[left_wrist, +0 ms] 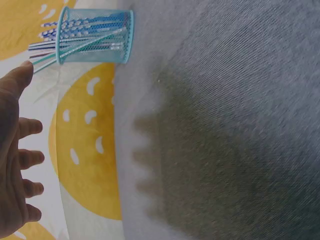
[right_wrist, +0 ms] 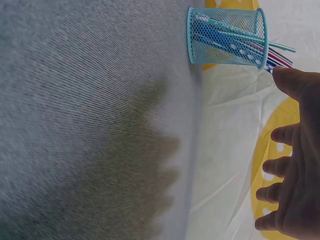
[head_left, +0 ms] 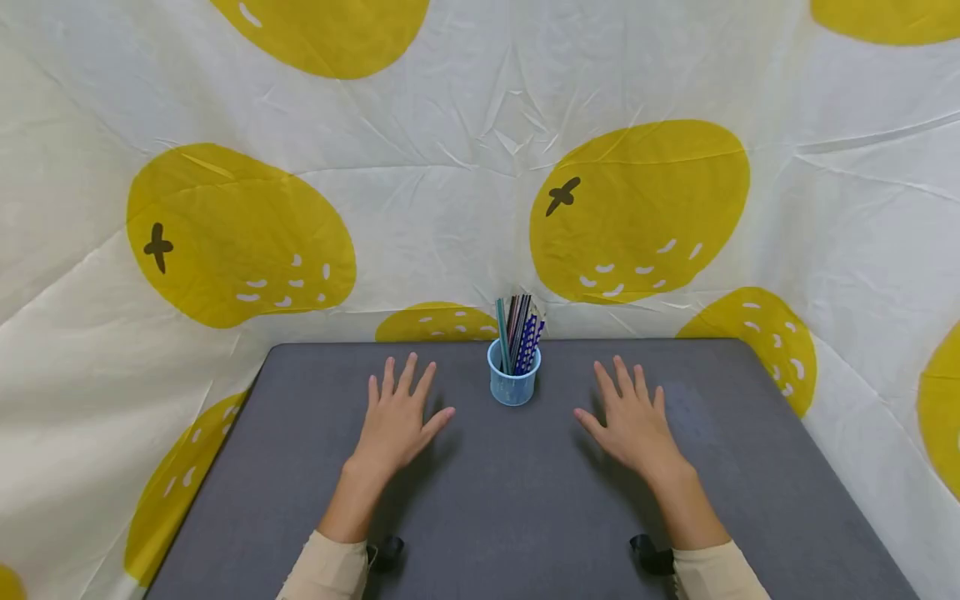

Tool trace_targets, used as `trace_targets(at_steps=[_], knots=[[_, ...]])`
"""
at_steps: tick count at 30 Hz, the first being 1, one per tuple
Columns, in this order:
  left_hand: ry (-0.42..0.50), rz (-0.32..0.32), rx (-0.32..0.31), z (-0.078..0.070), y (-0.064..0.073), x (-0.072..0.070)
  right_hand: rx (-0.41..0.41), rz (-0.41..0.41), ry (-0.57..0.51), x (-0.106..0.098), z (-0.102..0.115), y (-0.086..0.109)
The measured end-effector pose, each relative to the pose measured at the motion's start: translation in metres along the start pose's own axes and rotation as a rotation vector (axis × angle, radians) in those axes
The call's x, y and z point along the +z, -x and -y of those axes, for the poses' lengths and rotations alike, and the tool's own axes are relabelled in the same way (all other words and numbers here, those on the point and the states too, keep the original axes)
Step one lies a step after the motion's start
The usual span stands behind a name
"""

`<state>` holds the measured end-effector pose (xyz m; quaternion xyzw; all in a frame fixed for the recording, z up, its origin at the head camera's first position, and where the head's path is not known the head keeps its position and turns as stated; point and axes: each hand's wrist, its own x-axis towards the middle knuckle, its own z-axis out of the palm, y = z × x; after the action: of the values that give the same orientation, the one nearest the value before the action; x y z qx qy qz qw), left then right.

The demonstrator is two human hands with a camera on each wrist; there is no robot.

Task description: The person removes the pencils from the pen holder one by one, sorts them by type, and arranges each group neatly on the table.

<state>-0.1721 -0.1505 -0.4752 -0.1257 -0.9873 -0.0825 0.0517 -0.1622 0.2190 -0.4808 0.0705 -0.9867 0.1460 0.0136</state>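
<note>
A light blue mesh pen cup [head_left: 513, 388] stands upright at the back middle of the grey table. Several slim pencil-like sticks [head_left: 519, 333] lean in it, some teal, some dark striped, others blue with white dots. To its left hovers my left hand [head_left: 393, 421], palm down, fingers straight and spread, holding nothing. My right hand [head_left: 632, 421] mirrors it on the other side, also spread and holding nothing. Both hands cast shadows on the cloth. Each wrist view shows the mesh cup [left_wrist: 95, 36] [right_wrist: 227, 36] beyond the thumb, apart from the hand.
Grey cloth covers the table [head_left: 510, 500], whose back edge meets a white curtain [head_left: 442, 225] printed with yellow fruit. The curtain also runs along both sides. Dark wrist straps [head_left: 386, 553] show beside the cream sleeves [head_left: 330, 568].
</note>
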Motion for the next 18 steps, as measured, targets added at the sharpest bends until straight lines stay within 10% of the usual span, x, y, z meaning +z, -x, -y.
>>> trace_targets(at_steps=[18], knots=[[-0.050,0.051,0.137,0.002,-0.028,-0.008,-0.072,0.005,-0.060,-0.026,-0.011,-0.021]])
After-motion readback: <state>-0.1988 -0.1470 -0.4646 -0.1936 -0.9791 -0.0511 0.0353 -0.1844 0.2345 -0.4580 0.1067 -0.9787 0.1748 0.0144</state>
